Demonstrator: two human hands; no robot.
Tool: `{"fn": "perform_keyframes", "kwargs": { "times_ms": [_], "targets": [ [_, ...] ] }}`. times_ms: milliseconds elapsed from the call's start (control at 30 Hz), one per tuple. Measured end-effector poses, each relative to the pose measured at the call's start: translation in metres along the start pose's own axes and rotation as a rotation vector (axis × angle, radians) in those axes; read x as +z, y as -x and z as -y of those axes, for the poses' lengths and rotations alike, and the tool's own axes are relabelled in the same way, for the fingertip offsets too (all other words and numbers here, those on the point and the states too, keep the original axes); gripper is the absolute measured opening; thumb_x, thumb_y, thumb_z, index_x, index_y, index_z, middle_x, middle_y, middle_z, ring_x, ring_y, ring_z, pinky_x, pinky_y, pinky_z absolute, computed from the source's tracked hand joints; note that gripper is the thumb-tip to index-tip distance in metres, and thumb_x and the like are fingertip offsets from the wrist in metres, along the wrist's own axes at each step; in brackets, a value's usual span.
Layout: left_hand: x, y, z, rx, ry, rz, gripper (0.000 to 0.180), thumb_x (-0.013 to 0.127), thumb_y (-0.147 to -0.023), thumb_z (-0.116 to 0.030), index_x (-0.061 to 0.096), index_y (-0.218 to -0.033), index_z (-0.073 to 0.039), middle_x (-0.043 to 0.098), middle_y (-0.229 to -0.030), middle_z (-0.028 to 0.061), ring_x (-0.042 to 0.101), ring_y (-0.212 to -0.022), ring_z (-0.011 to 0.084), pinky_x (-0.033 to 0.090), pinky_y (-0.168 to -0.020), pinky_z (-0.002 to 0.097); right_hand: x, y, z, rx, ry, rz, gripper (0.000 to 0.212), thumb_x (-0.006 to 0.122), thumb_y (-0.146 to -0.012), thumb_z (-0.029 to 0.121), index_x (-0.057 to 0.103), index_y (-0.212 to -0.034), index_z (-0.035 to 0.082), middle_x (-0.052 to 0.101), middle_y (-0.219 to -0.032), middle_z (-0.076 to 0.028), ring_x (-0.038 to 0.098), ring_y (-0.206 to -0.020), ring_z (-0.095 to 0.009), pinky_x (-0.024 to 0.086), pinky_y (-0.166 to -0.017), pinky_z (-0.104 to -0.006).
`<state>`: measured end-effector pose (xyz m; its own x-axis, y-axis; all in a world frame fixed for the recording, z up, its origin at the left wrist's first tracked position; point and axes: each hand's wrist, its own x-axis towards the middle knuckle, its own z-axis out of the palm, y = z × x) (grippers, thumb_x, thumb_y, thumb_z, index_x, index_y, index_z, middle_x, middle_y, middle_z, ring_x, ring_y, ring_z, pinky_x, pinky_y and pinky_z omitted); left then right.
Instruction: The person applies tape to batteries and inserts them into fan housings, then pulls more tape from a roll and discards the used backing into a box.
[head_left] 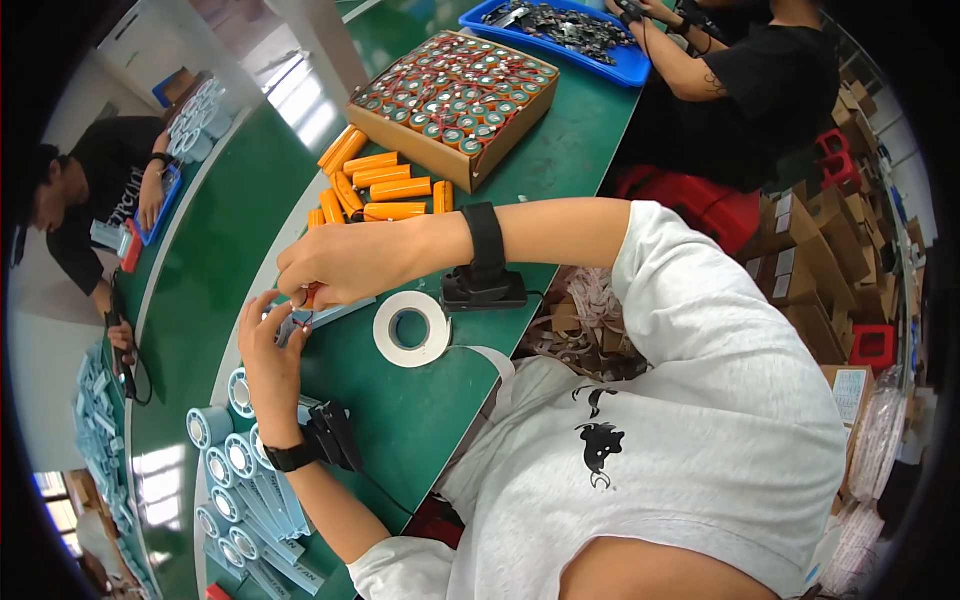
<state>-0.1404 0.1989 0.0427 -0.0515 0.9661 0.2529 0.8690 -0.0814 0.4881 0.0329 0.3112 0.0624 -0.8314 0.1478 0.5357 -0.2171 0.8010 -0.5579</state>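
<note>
My left hand (268, 352) is closed around one end of a light-blue fan handle (345, 313), a long piece reaching right over the green table. From above, my right hand (350, 262) meets it with fingertips pinched on thin wires (306, 296); a bit of red shows there, partly hidden by the fingers. Just right of the handle lies a white roll of tape (385, 338), flat on the table. Beyond my right hand are several orange cylindrical batteries (400, 189). Light-blue handheld fans (240, 455) lie clustered beside my left wrist.
A cardboard box (422, 150) packed with wired battery cells stands beyond the batteries. Farther back is a blue tray (625, 68) of small dark parts, by a co-worker's arm (690, 75). Another person (100, 210) works across the table at left. Cartons (820, 235) fill the right side.
</note>
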Motion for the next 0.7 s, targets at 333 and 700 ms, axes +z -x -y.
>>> {"fn": "perform_keyframes", "kwargs": {
  "times_ms": [333, 700],
  "targets": [
    [-0.001, 0.0, -0.004, 0.089, -0.023, -0.013, 0.009, 0.066, -0.065, 0.001, 0.064, -0.074, -0.002, 0.057, -0.103, 0.0086, 0.05, -0.099, 0.0284, 0.037, -0.087, 0.0361, 0.002, 0.008, 0.005, 0.018, 0.127, -0.022, 0.007, 0.059, -0.07, 0.001, 0.053, -0.071, 0.0, 0.053, -0.074, -0.011, 0.057, -0.07, -0.028, 0.045, -0.062, -0.0336],
    [0.001, 0.002, -0.001, 0.084, -0.047, -0.028, 0.009, 0.066, -0.066, -0.001, 0.064, -0.074, -0.002, 0.058, -0.103, 0.0071, 0.048, -0.103, 0.0296, 0.035, -0.09, 0.0373, 0.001, 0.001, -0.01, 0.064, -0.005, 0.045, 0.007, 0.059, -0.07, 0.003, 0.053, -0.072, -0.001, 0.054, -0.074, -0.01, 0.057, -0.068, -0.028, 0.044, -0.063, -0.0356]
  ]
}}
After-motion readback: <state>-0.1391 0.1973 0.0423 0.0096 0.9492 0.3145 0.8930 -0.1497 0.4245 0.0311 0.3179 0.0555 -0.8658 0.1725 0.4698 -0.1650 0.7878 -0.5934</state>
